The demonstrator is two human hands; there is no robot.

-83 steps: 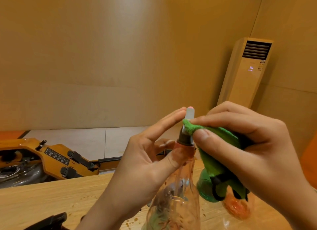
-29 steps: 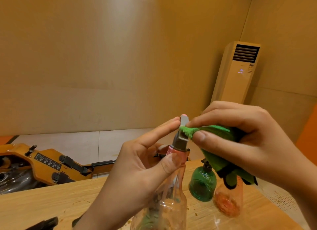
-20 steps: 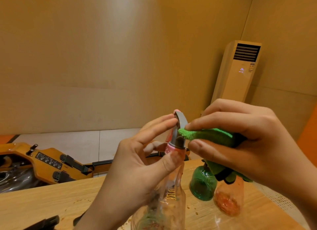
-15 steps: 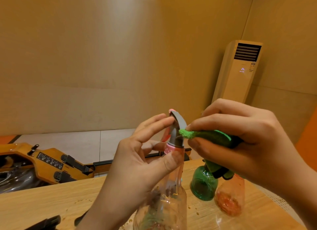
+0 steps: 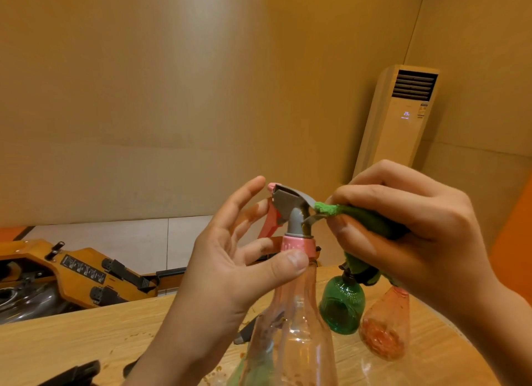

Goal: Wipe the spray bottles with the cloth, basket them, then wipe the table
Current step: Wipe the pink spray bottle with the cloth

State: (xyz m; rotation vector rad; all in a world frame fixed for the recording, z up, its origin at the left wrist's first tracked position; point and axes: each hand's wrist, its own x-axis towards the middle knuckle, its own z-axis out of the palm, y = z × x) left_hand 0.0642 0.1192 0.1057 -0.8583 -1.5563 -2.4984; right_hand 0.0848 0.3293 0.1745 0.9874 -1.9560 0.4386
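Observation:
A clear pinkish spray bottle (image 5: 293, 328) with a grey head and pink collar is held up close to the camera. My left hand (image 5: 227, 270) pinches its pink collar between thumb and fingers, the index finger raised beside the nozzle. My right hand (image 5: 408, 233) grips a bunched green cloth (image 5: 354, 215) and presses its tip against the back of the grey spray head. A green bottle (image 5: 342, 308) and an orange bottle (image 5: 385, 325) stand on the wooden table (image 5: 72, 339) behind, partly hidden by my right hand.
Crumbs lie scattered on the table around the bottles. A dark object (image 5: 72, 374) pokes in at the bottom left edge. Beyond the table sits an orange machine (image 5: 80, 276) on the floor, and a tall air conditioner (image 5: 400, 118) stands in the corner.
The spray head has turned from edge-on to sideways, its nozzle now pointing left. The cloth tip has shifted from the top of the head to its back, under the rear lip.

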